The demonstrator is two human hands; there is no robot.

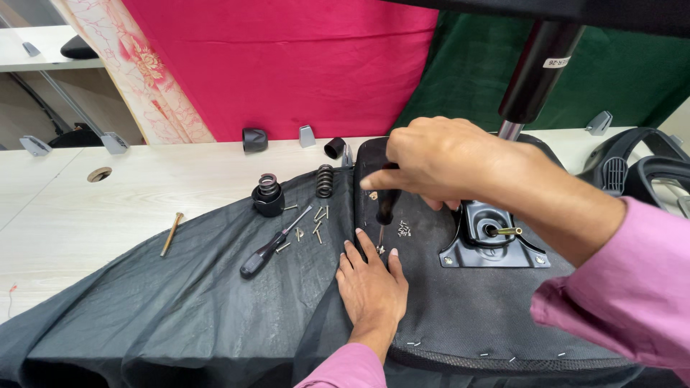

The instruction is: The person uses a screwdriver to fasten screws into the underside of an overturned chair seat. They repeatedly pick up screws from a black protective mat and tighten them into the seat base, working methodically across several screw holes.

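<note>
R hand point(438, 162) clamped on dark tool handle point(386, 205), tip at seat underside point(431, 302); L hand point(370, 276) flat, open, just beside the tip. We judge slip risk: tool skids off, jabs L fingers. Loose screws point(318, 219) on cloth point(180, 309) near worktop point(72, 215) could roll off

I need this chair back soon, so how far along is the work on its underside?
Done: the black metal mounting plate sits on the upturned black fabric chair seat, with screw heads at its corners. In hand: the right hand drives a dark-handled tool into the seat while the left hand presses flat. Left: loose small screws, two coil springs and a black-handled screwdriver lie unused.
</note>
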